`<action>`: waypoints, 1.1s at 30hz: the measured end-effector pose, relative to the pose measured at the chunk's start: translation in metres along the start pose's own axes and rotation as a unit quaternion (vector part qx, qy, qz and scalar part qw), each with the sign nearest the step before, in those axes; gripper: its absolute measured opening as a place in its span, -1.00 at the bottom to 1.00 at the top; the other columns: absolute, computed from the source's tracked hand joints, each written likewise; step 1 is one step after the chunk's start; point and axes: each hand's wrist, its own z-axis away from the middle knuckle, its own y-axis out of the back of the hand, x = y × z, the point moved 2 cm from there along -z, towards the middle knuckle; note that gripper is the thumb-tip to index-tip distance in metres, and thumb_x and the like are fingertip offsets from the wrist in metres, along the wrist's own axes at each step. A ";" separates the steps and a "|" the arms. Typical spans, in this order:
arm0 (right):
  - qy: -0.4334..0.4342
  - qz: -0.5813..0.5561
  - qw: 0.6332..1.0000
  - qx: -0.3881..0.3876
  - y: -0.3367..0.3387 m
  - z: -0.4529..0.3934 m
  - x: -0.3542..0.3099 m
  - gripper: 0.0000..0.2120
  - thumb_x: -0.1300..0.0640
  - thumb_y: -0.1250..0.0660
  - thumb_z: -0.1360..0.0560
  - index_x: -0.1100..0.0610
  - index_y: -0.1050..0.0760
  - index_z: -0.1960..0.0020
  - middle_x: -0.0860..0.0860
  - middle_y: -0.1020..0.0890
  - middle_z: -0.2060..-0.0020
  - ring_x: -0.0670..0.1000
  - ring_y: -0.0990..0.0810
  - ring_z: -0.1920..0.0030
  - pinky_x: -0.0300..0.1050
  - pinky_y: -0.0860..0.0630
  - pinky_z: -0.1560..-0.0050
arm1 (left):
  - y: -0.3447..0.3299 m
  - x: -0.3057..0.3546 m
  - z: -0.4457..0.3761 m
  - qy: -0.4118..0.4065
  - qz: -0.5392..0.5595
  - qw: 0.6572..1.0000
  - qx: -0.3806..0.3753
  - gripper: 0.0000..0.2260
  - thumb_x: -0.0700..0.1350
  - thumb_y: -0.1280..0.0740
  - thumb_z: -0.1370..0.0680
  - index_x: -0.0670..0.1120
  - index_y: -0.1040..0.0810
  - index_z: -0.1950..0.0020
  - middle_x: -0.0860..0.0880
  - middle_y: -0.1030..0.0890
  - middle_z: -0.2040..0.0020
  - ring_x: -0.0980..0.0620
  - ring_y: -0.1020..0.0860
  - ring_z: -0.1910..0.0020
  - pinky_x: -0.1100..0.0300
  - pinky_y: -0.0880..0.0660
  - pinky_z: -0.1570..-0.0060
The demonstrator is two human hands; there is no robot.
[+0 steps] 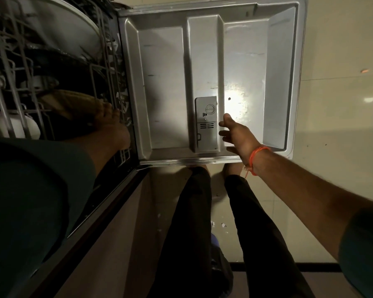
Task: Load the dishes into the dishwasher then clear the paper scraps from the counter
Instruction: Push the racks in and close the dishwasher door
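Left hand [111, 123] reaches into the dishwasher rack [13, 67], fingers on a brown dish [73, 104]; whether they grip it cannot be told. Right hand [235, 134], open and empty, hovers above the lowered door [241, 61], just beside the detergent dispenser [206, 123].

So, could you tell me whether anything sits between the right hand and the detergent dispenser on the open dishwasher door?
Nothing visible does. The right hand hovers open just beside the detergent dispenser, with only bare dishwasher door panel around it. The left hand is away at the rack.
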 end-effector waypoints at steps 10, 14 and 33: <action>0.028 0.058 0.998 0.006 -0.007 0.010 0.004 -0.43 -0.30 -0.12 -0.62 0.05 -0.49 -0.42 0.05 -0.60 -0.23 0.13 -0.51 -0.33 0.19 -0.35 -0.45 | 0.006 0.142 0.075 -0.189 0.452 0.869 0.077 -0.54 0.03 -0.32 -0.60 -0.01 -0.41 -0.50 -0.09 -0.42 -0.48 -0.14 -0.33 -0.48 -0.11 -0.28 -0.46; 0.055 0.149 0.987 0.012 -0.004 0.026 0.000 -0.44 -0.33 -0.09 -0.62 0.01 -0.50 -0.39 0.05 -0.57 -0.32 0.15 -0.48 -0.37 0.13 -0.34 -0.45 | -0.002 0.180 0.102 -0.201 0.545 0.814 0.007 -0.52 0.02 -0.32 -0.61 0.00 -0.39 -0.53 -0.08 -0.40 -0.50 -0.11 -0.37 -0.46 -0.07 -0.37 -0.42; 0.108 0.261 0.959 -0.032 0.122 0.075 0.041 -0.64 -0.16 -0.16 -0.65 -0.06 -0.52 -0.35 0.05 -0.59 -0.29 0.12 -0.55 -0.26 -0.14 -0.40 -0.18 | 0.039 0.166 0.115 -0.016 0.628 0.777 0.044 -0.64 -0.04 -0.25 -0.68 -0.15 -0.47 -0.45 -0.21 -0.48 -0.44 -0.22 -0.45 -0.39 0.08 -0.37 -0.30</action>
